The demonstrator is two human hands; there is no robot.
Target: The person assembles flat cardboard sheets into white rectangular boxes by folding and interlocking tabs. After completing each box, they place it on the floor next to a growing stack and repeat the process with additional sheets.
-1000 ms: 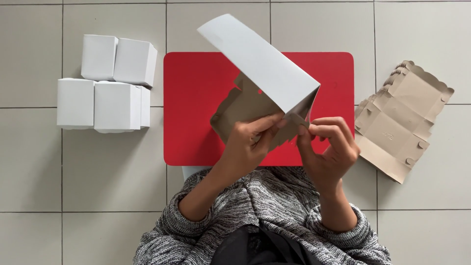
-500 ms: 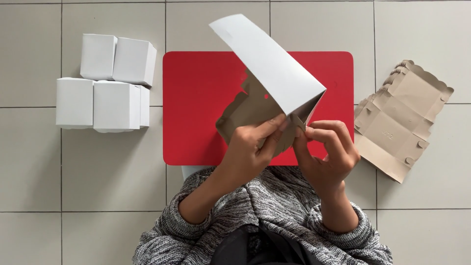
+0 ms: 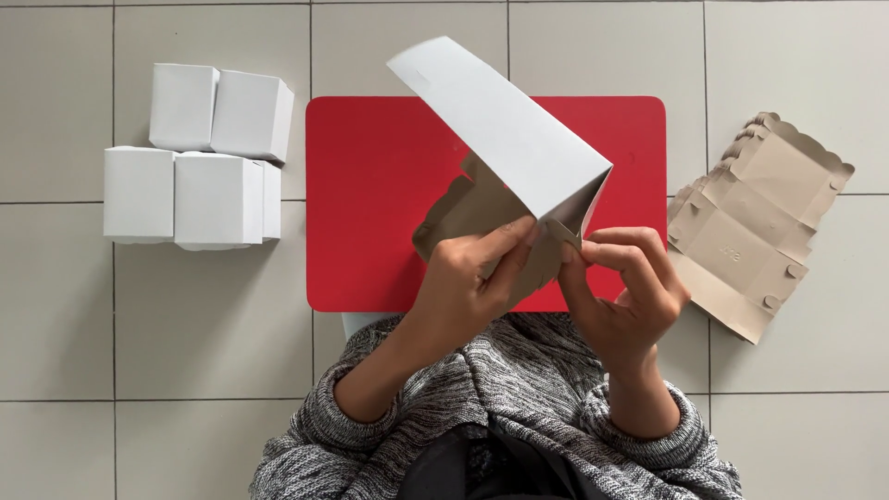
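Sleeves [image 3: 519, 407]: grey knit, nearest the camera.
Left hand [image 3: 468, 287]: fingers pinched on the lower fold of the cardboard sheet [image 3: 505, 157].
Right hand [image 3: 625, 287]: fingertips pinched on the same fold.
Cardboard sheet: one, half-folded, held above the red mat [image 3: 370, 185].
Flat blanks [image 3: 755, 227]: stacked beside the mat's right edge; count cannot be told.
White boxes [image 3: 199, 157]: five counted, closed, contents hidden, left of the mat.
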